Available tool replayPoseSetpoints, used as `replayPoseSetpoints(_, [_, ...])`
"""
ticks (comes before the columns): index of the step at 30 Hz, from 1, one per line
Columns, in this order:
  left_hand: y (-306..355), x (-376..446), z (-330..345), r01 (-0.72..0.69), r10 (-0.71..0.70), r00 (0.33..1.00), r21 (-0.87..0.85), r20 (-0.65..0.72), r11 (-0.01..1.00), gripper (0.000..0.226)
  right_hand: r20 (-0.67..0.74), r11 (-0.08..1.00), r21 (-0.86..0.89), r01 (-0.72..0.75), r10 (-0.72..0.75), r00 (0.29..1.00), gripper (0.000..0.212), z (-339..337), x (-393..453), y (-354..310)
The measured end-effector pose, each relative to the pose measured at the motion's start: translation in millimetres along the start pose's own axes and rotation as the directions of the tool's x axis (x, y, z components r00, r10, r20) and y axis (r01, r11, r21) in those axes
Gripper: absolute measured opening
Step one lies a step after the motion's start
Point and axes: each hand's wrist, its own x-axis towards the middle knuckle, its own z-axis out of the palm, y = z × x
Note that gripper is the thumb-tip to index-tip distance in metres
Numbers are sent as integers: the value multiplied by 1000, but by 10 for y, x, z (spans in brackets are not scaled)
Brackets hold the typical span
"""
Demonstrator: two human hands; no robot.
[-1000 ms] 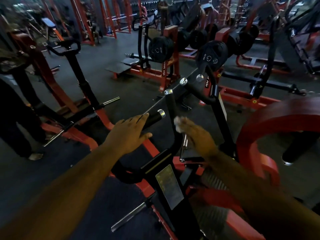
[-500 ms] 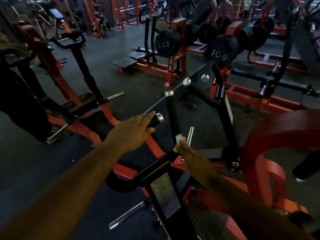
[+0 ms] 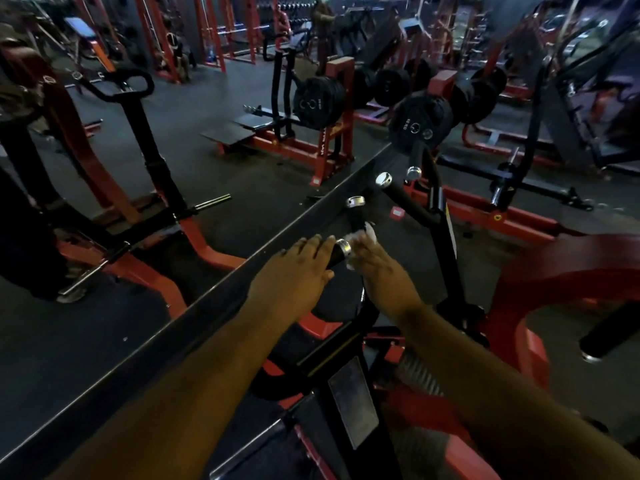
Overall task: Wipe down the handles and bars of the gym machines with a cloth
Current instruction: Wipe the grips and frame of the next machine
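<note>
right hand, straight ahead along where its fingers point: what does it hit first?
Probably the upright black handle. The right hand holds the white cloth, aimed up-left at it, beside the chrome-capped handle under the left hand. Depth is unclear.

A dim gym room with a dark rubber floor [image 3: 214, 161]. Red steel frames [image 3: 332, 109] and racks stand in rows toward the back, several carrying black weight plates [image 3: 317, 102]. A flat black bench pad [image 3: 227, 136] lies low near the middle. At left stands a black upright post with a looped top [image 3: 138, 98]. The far wall [image 3: 194, 15] looks dark grey, though the light there is too poor to be sure.
</note>
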Motion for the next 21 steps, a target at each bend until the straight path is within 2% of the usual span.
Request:
replayPoseSetpoints(3, [-8, 14, 9, -15, 15, 1000, -42, 8, 999, 66, 18, 996, 83, -23, 21, 1000, 29, 118, -575, -131])
replayPoseSetpoints(5, [-14, 55, 17, -18, 18, 1000, -65, 11, 998, 66, 37, 991, 122, -49, 45, 998, 38, 96, -855, -218])
replayPoseSetpoints(8, [-20, 111, 22, 1, 3, 999, -95, 43, 995, 69, -68, 971, 227, -79, 96, 993, 35, -67, -838, -242])
replayPoseSetpoints(9, [-17, 130, 22, 9, -4, 999, -99, 51, 995, 70, -153, 960, 255, -120, 162, 975, 39, -121, -708, -199])
replayPoseSetpoints(11, [-13, 146, 12, 14, -8, 998, -91, 62, 996, 72, -271, 896, 343, -280, 380, 884, 46, -215, -303, -48])
replayPoseSetpoints(12, [2, 156, 5, 15, -9, 998, -80, 68, 997, 72, -265, 839, 412, -355, 483, 834, 47, -248, -93, 27])
replayPoseSetpoints(13, [11, 170, 8, 15, -10, 997, -73, 71, 997, 72, -227, 792, 469, -391, 536, 813, 48, -250, 81, 90])
replayPoseSetpoints(16, [20, 217, 24, 23, -18, 997, -69, 73, 997, 72, -104, 711, 553, -434, 576, 811, 45, -68, 237, 46])
replayPoseSetpoints(21, [35, 219, 32, 41, -39, 998, -33, 49, 999, 70, -115, 565, 686, -458, 706, 699, 44, 211, -330, -234])
